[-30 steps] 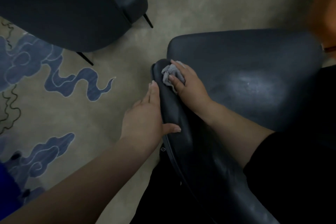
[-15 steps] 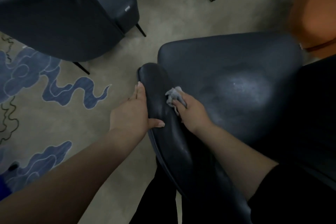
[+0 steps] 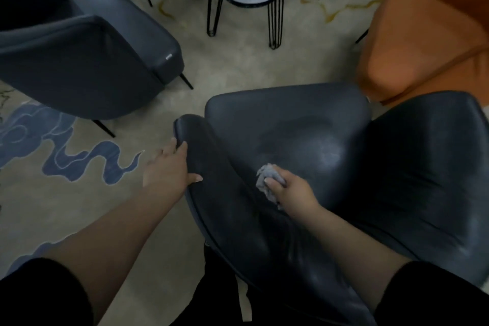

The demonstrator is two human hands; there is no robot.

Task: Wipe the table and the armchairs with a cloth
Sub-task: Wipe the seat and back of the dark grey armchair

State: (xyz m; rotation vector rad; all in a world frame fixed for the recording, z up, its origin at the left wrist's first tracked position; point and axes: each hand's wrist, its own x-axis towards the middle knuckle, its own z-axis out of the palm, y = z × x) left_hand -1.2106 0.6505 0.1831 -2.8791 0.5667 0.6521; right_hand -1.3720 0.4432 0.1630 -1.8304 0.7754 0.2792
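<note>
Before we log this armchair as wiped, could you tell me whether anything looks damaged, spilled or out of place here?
Nothing stands out. The dark grey leather armchair shows only a dull sheen on its seat, with no tear or spill visible. The right hand grips the crumpled grey cloth, and the left hand holds the armrest.

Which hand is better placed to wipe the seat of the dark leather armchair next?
Probably the right hand: it grips the crumpled grey cloth right beside the dark leather armchair's seat. The left hand holds the armrest, without a cloth.
</note>
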